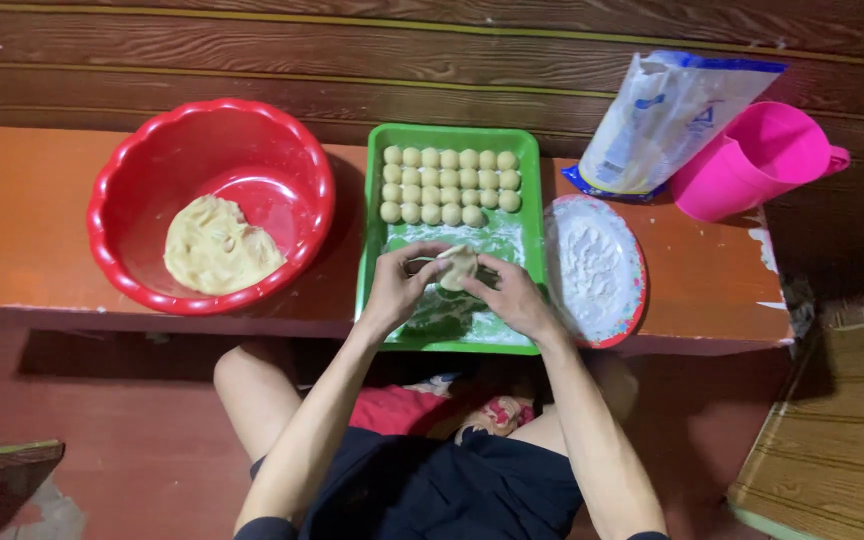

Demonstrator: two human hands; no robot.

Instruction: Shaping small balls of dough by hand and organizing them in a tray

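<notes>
My left hand (399, 285) and my right hand (510, 295) meet over the near half of a green tray (372, 250). Both pinch one small piece of pale dough (459, 266) between their fingertips. Several small dough balls (449, 185) lie in neat rows at the far end of the tray. The tray's floor near my hands is dusted with flour. To the left stands a red bowl (297, 160) with a large lump of dough (217, 246) inside it.
A plate of white flour (592, 268) sits right of the tray. Behind it lean an open flour bag (662, 120) and a pink jug (757, 160). Everything rests on a low orange bench (22, 215). My knees are under its near edge.
</notes>
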